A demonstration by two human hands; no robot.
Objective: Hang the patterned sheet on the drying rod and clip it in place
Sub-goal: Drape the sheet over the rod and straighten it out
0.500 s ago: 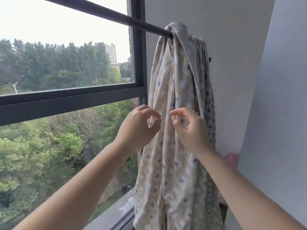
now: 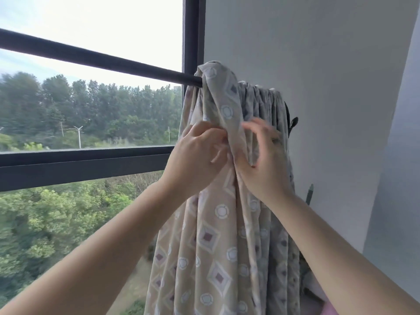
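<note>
**Item: two hands, one sheet, one rod**

Nearest to me, two bare forearms rise from the lower edge and meet at the cloth.

- Left hand (image 2: 200,153): one. Back toward me, fingers curled, pinching a fold of the cloth at its fingertips.
- Right hand (image 2: 261,162): one. Fingers arched and motion-blurred, thumb laid on the fabric. I cannot tell whether it grips a fold or only touches it.
- Patterned sheet (image 2: 216,246): one. Beige with diamonds and rings, it is draped over the rod's right end in tight pleats and hangs down past both hands. The pinched fold lies just below the rod, between the two hands.
- Drying rod (image 2: 91,56): one. A dark bar slanting across the window (image 2: 191,30).
- Small dark pieces beside the wall (image 2: 318,64), right of the sheet: two, too small to identify.
- Trees (image 2: 68,105) beyond the glass.
</note>
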